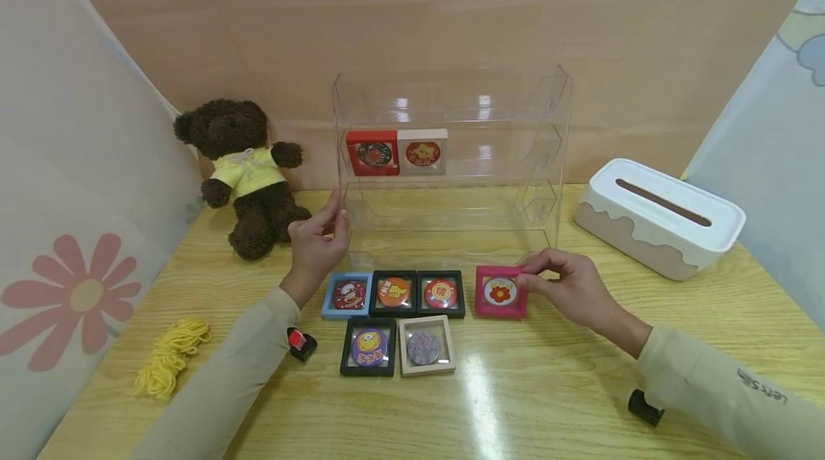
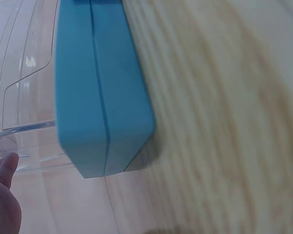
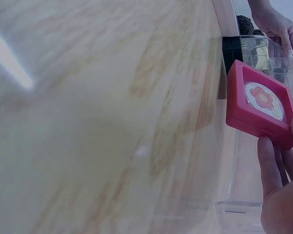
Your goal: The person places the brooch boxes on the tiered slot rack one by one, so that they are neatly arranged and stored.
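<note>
My right hand [image 1: 570, 288] pinches the right edge of a pink square display frame [image 1: 480, 293], thumb in front. In the right wrist view this pink frame [image 3: 238, 100] is tilted, and inside it is a white round badge with a red flower. With thumb and fingers my left hand [image 1: 317, 248] grips the left side edge of a clear tiered display rack [image 1: 451, 220]. A red frame [image 1: 372, 172] and a white frame [image 1: 422, 170] stand side by side on one of its tiers. Close to my left wrist lies a light blue frame [image 1: 328, 299], large in the left wrist view.
Two black frames [image 1: 394, 315] lie beside the blue one; another black frame [image 1: 367, 372] and a beige frame [image 1: 427, 370] lie in front. A brown teddy bear [image 1: 251, 173] sits left of the rack, yellow yarn [image 1: 170, 358] lies front left, and a tissue box [image 1: 657, 220] stands right.
</note>
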The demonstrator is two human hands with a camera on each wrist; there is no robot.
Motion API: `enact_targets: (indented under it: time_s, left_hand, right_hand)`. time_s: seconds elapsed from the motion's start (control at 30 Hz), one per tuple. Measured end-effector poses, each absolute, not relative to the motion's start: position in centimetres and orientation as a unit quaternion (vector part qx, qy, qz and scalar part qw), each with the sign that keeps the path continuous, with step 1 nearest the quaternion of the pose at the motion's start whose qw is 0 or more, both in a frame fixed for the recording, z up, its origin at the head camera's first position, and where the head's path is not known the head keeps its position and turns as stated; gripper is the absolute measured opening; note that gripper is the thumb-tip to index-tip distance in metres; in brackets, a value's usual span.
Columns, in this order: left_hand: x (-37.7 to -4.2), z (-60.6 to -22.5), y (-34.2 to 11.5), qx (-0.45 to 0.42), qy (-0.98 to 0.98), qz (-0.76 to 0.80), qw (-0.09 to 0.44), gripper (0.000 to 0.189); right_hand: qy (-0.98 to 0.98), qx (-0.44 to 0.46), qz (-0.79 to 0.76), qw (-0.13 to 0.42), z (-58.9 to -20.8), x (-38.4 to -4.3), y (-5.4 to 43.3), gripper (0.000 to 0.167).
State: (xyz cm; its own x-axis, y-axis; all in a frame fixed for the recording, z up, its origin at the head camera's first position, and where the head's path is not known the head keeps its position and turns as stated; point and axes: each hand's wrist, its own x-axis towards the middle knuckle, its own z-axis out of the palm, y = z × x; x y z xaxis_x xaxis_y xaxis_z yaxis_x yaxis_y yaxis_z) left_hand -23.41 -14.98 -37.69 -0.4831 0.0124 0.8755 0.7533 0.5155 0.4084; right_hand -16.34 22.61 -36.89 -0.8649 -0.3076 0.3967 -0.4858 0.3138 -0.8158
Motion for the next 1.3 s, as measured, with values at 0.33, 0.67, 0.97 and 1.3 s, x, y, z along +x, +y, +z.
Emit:
enact_targets:
  time_s: [0.33, 0.67, 0.97, 1.3]
  left_hand:
    - [-23.5, -37.7, -15.0, -0.252, -0.751, -0.423, 0.439, 0.037]
    - [-23.5, -37.7, -15.0, -0.254, -0.750, -0.423, 0.440, 0.037]
    - [-23.4, -37.8, -15.0, -0.256, -0.749, -0.422, 0.442, 0.037]
    - [-23.3, -37.7, -15.0, -0.259, -0.750, -0.421, 0.438, 0.037]
  right_hand:
    - [-0.787, 0.244, 0.560, 0.086, -37.5, -17.0, 23.1, 0.015]
    - [-0.777, 0.239, 0.573, 0.102, -36.4, -17.0, 23.0, 0.014]
    - [-0.774, 0.233, 0.577, 0.118, -35.3, -17.4, 22.9, 0.010]
    - [-0.770, 0.239, 0.575, 0.140, -33.8, -18.2, 22.7, 0.011]
